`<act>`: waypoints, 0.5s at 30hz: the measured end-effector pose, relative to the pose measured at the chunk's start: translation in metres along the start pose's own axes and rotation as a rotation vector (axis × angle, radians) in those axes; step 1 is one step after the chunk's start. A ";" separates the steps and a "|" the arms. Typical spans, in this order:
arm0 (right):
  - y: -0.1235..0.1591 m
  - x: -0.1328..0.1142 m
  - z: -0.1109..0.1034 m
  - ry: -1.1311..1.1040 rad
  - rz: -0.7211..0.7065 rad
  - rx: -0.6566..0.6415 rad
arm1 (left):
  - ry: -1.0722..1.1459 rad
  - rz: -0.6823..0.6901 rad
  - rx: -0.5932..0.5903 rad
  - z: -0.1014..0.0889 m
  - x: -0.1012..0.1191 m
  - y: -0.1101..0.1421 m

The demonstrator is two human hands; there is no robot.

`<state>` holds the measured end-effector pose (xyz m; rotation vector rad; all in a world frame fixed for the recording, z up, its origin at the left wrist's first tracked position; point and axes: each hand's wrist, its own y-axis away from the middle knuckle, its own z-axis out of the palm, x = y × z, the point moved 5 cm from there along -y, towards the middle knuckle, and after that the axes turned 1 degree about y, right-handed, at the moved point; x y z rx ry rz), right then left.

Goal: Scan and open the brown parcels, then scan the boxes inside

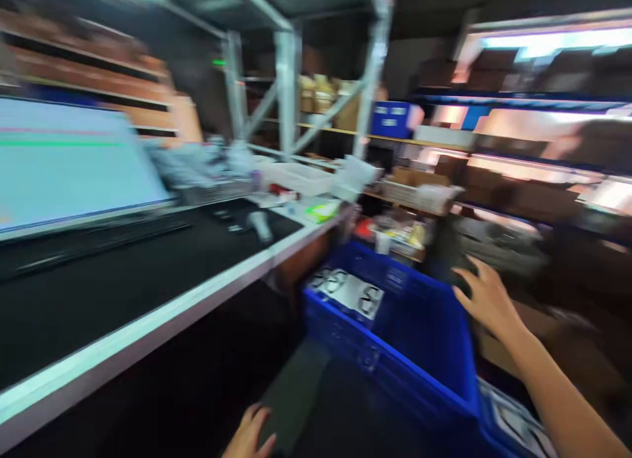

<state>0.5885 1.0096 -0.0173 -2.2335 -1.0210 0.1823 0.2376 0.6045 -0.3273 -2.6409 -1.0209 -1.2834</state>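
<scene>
My right hand is in the air at the right, fingers apart, with nothing in it. It is nearest to the right rim of a large blue plastic crate; I cannot tell whether it touches the rim. Inside that crate, at its left end, lie white packets with dark printed loops. Low in the view, my left hand shows only in part, its fingers spread and holding nothing. It is in front of the crate and below the desk edge.
On the left, a desk with a black mat carries a monitor, a keyboard and a handheld scanner. Another blue container lies below the crate. Loaded shelves stand behind. Motion blurs much of the view.
</scene>
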 end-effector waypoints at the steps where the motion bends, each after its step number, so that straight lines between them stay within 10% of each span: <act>1: 0.000 -0.019 0.031 -0.039 -0.037 0.061 | -0.002 -0.048 0.017 -0.008 -0.017 0.009; 7: 0.010 -0.251 0.180 -0.532 -0.300 0.125 | 0.129 -0.297 0.174 -0.043 -0.106 0.072; 11: 0.035 -0.429 0.204 -0.912 -0.559 0.021 | 0.175 -0.436 0.295 -0.062 -0.149 0.118; 15: 0.023 -0.537 0.200 -1.139 -0.710 0.012 | 0.176 -0.531 0.430 -0.093 -0.188 0.153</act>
